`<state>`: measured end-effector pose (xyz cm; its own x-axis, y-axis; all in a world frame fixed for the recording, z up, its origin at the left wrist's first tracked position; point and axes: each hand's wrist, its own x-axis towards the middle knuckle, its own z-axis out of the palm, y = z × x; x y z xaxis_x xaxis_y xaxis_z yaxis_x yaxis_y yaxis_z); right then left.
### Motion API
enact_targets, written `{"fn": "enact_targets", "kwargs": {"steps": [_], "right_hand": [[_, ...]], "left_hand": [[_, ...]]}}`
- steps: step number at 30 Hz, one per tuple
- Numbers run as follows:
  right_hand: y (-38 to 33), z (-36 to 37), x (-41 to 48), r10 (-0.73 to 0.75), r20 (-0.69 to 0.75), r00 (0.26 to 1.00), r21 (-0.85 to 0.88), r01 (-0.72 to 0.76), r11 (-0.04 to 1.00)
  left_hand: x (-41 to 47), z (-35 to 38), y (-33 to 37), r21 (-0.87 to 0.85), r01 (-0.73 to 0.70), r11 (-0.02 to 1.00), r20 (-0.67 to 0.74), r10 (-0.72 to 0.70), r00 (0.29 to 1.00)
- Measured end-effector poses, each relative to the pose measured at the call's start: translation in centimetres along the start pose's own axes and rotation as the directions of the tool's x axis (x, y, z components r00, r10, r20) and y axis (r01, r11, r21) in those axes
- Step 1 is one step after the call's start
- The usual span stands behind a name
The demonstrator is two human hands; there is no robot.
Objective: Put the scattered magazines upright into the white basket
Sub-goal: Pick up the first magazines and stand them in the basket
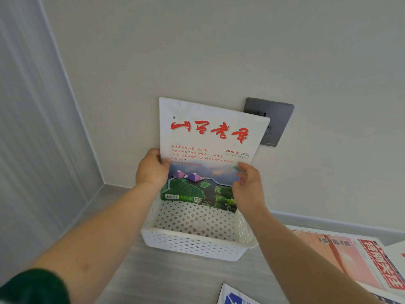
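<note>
Hands grip 1 white red-titled magazine (208,154) upright: my left hand (152,168) and right hand (248,185) pinch its side edges. Its lower edge sits inside the white perforated plastic basket (192,244).

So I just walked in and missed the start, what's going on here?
A person is holding a magazine upright with both hands, left hand on its left edge and right hand on its right edge. Its lower edge is inside the white basket by the wall; whether it touches the bottom can't be told. The basket looks otherwise empty. More magazines lie flat on the counter to the right, not yet put away.
</note>
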<state>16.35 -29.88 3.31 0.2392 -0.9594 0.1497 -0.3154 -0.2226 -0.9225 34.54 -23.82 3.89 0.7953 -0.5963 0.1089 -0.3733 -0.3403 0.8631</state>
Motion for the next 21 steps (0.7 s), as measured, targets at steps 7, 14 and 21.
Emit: {"fn": "enact_targets", "kwargs": {"steps": [7,14,21], "right_hand": [[-0.4,-2.4,-1.7,-0.029,0.034,0.999,-0.084,0.031,0.996],[1.3,-10.9,-9.7,-0.029,0.005,1.0,-0.193,0.03,0.981],[5.8,-23.2,-17.5,0.122,-0.123,0.985,-0.27,-0.152,0.951]], "left_hand": [[-1.9,-1.2,0.1,0.066,-0.023,0.998,-0.067,0.027,0.997],[-11.0,-2.5,2.4,0.09,-0.255,0.963,0.007,0.256,0.967],[-25.4,0.8,5.3,-0.016,-0.351,0.936,0.492,0.314,0.812]]}}
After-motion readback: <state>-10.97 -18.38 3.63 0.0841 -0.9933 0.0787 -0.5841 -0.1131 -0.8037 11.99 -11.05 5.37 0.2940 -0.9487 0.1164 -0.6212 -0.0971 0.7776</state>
